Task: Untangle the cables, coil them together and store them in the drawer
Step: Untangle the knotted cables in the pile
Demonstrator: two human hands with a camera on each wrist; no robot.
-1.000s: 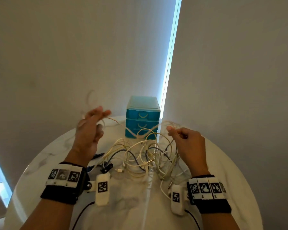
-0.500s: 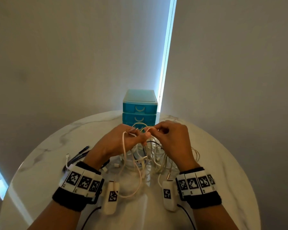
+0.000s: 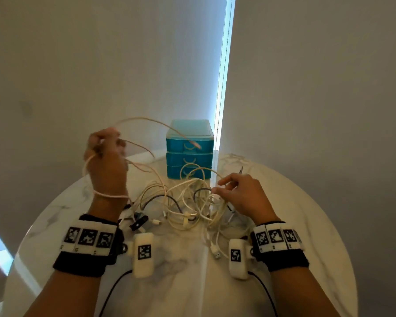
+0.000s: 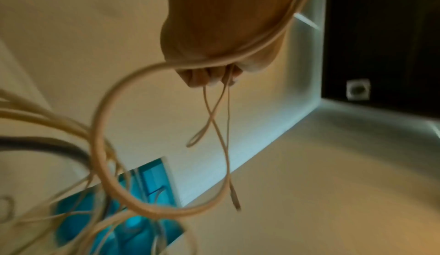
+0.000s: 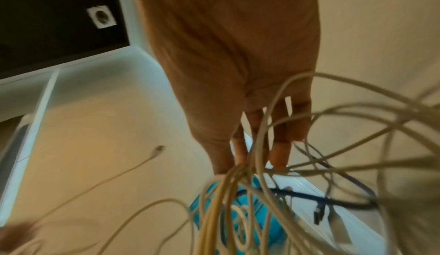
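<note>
White marble-patterned round table point(image 3: 306, 225) carried a tangled heap of cream and dark cables point(image 3: 188, 202) at its centre, between the two hands. Small blue plastic three-drawer chest point(image 3: 189, 149) stood at the far edge of the table, just behind the heap; all three drawers appeared closed in the head view.

Left hand point(image 3: 105, 161) was raised above the table, left of the chest, fingers curled round a thin cream cable point(image 3: 146, 121). One loop of that cable lay across the back of the hand near the wrist. Its free end arched over to the right, and the plug tip point(image 3: 196, 144) hung in front of the top drawer. Left wrist view: the curled fingers point(image 4: 204, 76) gripped thin strands that dropped down and crossed below the hand; a thicker cream loop point(image 4: 100, 136) passed close to the lens, blurred.

Right hand point(image 3: 247, 195) was low over the right side of the heap, thumb and forefinger drawn together on cream strands. Right wrist view: fingers point(image 5: 278, 146) pointed down with several cream strands running between and over them; a dark cable point(image 5: 321, 198) lay beyond, above the blue chest.

A white USB plug point(image 3: 216, 252) lay on the table near the right wrist. Black connectors point(image 3: 138, 221) lay near the left wrist.
</note>
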